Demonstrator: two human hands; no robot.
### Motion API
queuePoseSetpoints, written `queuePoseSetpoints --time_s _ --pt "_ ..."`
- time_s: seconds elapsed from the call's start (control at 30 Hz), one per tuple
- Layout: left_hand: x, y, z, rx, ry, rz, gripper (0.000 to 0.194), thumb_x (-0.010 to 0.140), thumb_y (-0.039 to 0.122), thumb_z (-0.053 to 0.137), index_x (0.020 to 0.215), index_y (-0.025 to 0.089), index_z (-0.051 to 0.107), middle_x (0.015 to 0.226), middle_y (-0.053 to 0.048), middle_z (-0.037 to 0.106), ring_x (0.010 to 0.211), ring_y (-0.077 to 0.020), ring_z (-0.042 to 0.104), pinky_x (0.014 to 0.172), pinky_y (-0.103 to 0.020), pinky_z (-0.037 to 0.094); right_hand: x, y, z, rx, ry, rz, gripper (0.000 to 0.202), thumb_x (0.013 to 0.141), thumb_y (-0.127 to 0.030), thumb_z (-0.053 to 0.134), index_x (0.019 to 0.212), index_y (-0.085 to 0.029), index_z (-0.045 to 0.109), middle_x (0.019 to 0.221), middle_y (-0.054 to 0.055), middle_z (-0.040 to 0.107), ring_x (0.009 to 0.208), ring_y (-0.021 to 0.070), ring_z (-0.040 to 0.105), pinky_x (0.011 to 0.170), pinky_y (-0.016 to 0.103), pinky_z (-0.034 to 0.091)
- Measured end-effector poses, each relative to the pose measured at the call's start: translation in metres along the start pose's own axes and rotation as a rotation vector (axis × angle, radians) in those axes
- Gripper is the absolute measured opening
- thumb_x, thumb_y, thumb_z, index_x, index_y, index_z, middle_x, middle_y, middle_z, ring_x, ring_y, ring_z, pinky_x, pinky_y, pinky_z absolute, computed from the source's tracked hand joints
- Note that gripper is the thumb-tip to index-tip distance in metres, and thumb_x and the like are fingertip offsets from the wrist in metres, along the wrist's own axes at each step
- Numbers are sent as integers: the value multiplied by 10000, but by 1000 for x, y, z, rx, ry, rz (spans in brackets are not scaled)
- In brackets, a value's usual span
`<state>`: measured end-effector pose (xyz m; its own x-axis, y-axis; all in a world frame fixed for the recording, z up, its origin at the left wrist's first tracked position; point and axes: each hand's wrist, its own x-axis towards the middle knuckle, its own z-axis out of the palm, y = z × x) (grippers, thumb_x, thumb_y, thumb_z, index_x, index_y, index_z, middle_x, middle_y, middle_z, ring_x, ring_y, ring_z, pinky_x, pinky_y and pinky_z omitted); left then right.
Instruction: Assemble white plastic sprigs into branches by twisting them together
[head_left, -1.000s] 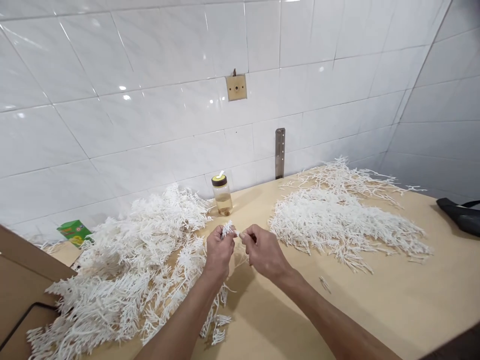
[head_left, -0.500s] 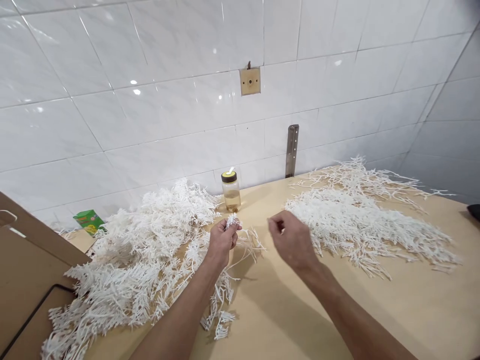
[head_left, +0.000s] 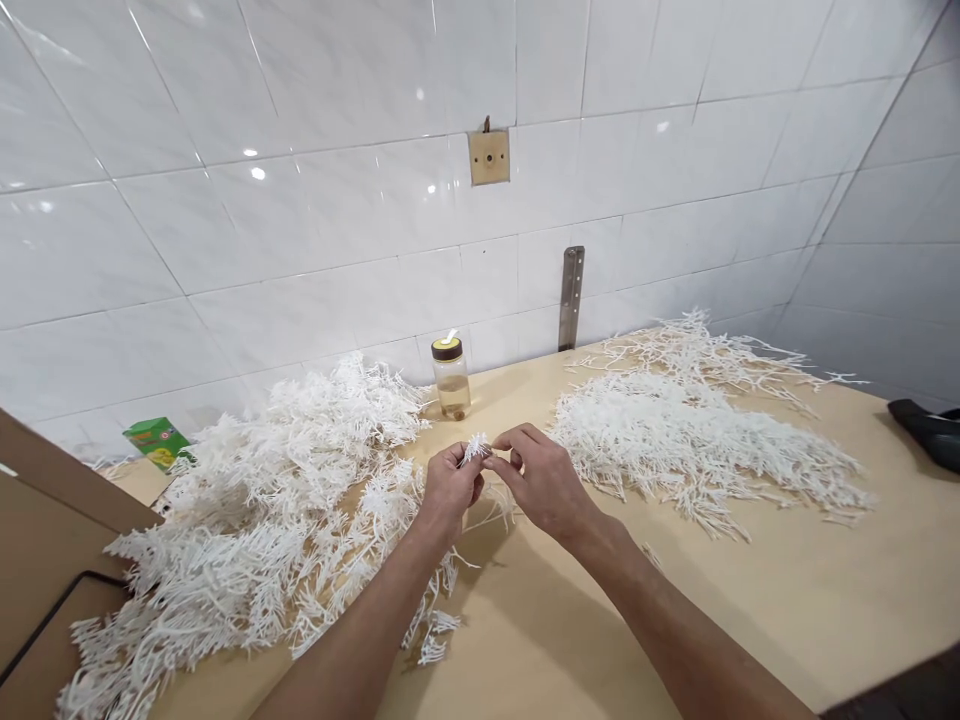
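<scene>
My left hand is closed around a small white branched sprig, whose tufted tip sticks out above the thumb. At the sprig's right side, the thumb and index finger of my right hand come together in a pinch. My two hands almost touch over the table, and the exact spot under the right fingertips is too small to make out. Close by on the left spreads a big tangled heap of white branched sprigs. A flatter pile of white sprigs lies to the right of my right hand.
Behind my hands stands a clear jar with a dark and yellow lid and pale liquid. A green box and a cardboard box are at the left. A black object rests at the right table edge, and a tiled wall rises behind.
My right hand has moved left to meet the sprig in my left hand, its fingers now pinching there. The view has shifted slightly to the right.
</scene>
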<state>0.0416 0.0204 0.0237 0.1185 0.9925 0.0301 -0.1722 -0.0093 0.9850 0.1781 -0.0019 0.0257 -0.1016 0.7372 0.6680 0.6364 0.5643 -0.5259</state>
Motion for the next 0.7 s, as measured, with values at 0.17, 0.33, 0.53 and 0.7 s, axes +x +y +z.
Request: queuePoseSetpoints --time_s 0.17,0.33,0.53,0.7 --pt "3 -4 -2 39 -39 -22 343 678 463 730 664 168 558 431 89 342 392 -46 231 412 -208 125 1 7 1 -44 -12 16 142 913 -198 483 796 -198 562 840 55 626 715 164 593 652 287 462" --pt "-5 -6 2 242 65 260 160 721 300 676 658 174 599 550 30 495 524 -94 383 523 -214 298 3 10 7 114 -100 405 172 891 -261 493 739 -196 538 657 10 617 504 136 591 487 240 421" --pt "-18 1 7 423 46 466 117 737 142 580 750 197 682 632 9 578 617 -138 464 626 -231 354 5 49 -21 53 97 747 176 848 -281 522 689 -205 518 564 11 602 430 151 576 482 270 437" --pt "-13 -3 4 486 58 456 207 735 114 572 816 215 734 719 -21 672 658 -169 536 685 -257 403 1 76 -56 -172 314 648 169 803 -234 543 961 -175 550 893 136 678 656 223 641 647 360 466"
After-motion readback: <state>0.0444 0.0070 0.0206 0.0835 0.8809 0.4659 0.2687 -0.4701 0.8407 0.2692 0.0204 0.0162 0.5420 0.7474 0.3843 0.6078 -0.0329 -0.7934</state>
